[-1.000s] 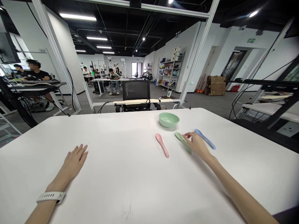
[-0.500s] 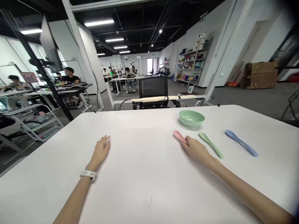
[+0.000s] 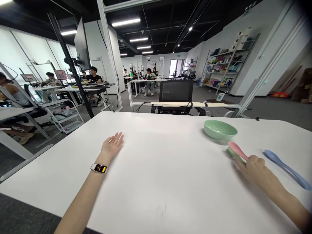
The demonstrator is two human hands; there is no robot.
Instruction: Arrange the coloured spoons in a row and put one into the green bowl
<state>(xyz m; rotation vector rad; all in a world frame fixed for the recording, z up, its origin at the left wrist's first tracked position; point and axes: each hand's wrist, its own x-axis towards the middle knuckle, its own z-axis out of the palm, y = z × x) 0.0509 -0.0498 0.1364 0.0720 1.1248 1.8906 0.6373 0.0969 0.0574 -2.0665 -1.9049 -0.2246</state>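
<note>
My right hand [image 3: 254, 169] is closed on a pink spoon [image 3: 237, 149], its bowl end pointing away from me. Right under it lies a green spoon [image 3: 232, 152], mostly covered by the pink one and my fingers; whether my fingers touch it I cannot tell. To the right of that hand rests a blue spoon [image 3: 286, 167]. A green bowl [image 3: 220, 130] stands just beyond the spoons. On the left, my left hand [image 3: 112, 147] lies palm up with its fingers apart, holding nothing; a watch is on its wrist.
The white table [image 3: 156, 175] spans the space before me. Behind its far edge are a black mesh chair [image 3: 175, 91] and a padded rail [image 3: 195, 104]. A white cart [image 3: 65, 118] stands at the left, and several people sit at desks farther off.
My right hand has carried the pink spoon rightward, over the green spoon. My left hand has turned palm up. The view has swung left.
</note>
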